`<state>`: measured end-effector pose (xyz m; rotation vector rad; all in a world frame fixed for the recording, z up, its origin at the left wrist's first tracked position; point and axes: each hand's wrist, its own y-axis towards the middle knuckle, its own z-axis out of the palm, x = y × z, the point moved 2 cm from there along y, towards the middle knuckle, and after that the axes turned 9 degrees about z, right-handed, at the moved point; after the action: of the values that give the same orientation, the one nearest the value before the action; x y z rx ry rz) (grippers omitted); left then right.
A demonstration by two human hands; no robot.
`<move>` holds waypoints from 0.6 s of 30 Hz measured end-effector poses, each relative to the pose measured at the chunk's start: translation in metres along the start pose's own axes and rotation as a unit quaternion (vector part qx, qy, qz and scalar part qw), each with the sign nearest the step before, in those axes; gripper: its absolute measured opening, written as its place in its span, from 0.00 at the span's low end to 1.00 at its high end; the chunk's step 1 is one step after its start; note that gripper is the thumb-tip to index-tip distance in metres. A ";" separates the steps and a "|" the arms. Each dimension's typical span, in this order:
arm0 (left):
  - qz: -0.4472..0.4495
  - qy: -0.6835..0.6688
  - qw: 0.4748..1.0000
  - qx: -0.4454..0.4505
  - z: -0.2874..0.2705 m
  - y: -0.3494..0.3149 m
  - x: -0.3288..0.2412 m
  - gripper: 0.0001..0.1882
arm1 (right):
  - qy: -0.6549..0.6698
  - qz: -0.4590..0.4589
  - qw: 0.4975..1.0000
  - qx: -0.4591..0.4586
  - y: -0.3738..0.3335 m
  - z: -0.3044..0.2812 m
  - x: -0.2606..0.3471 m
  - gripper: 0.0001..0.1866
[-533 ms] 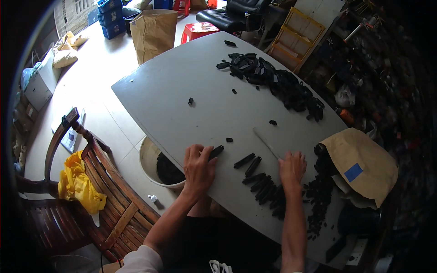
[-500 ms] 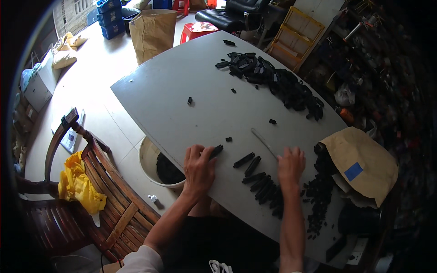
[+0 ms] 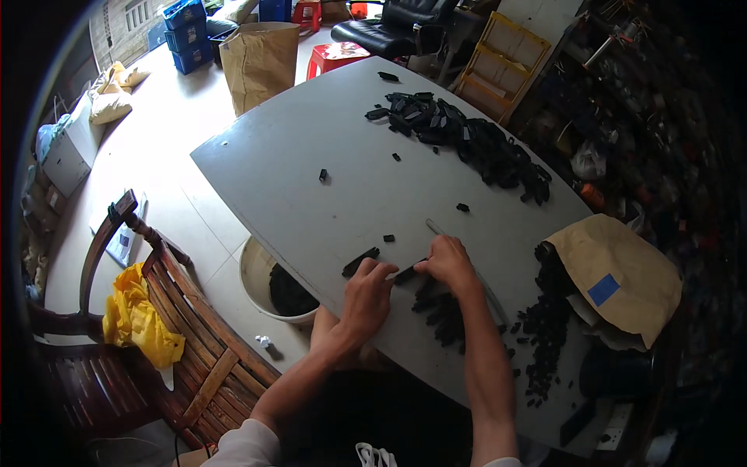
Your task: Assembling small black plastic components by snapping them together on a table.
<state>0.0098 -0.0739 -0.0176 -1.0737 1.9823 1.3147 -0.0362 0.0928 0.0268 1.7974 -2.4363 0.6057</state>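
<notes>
A short, black, stick-like plastic piece (image 3: 408, 273) spans the gap between my two hands above the table. My right hand (image 3: 453, 268) pinches its far right end. The fingertips of my left hand (image 3: 367, 302) are closed at its left end. Just beyond my left hand, a similar black piece (image 3: 360, 261) lies on the table. Several more black pieces (image 3: 443, 319) lie in a row below my right hand, partly hidden by my forearm. A thin clear strip (image 3: 492, 297) runs under my right arm.
A large heap of black parts (image 3: 467, 140) covers the far right of the grey table (image 3: 288, 171). Small black bits (image 3: 541, 342) spill beside a brown paper bag (image 3: 622, 272). A bucket (image 3: 253, 284) stands by the left edge, near a wooden chair (image 3: 198, 335).
My left hand has released one black piece, now on the table, and moved right. My right hand has moved left and inward, and both hands meet at another black piece.
</notes>
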 end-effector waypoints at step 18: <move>-0.324 -0.454 0.824 0.095 0.025 0.006 -0.022 0.11 | 0.113 -0.185 0.972 -0.095 -0.079 0.003 0.000 0.09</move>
<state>0.0167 -0.0427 -0.0070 -0.6977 0.8817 0.9330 0.0374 0.0723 0.0464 1.9123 -1.8771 0.4926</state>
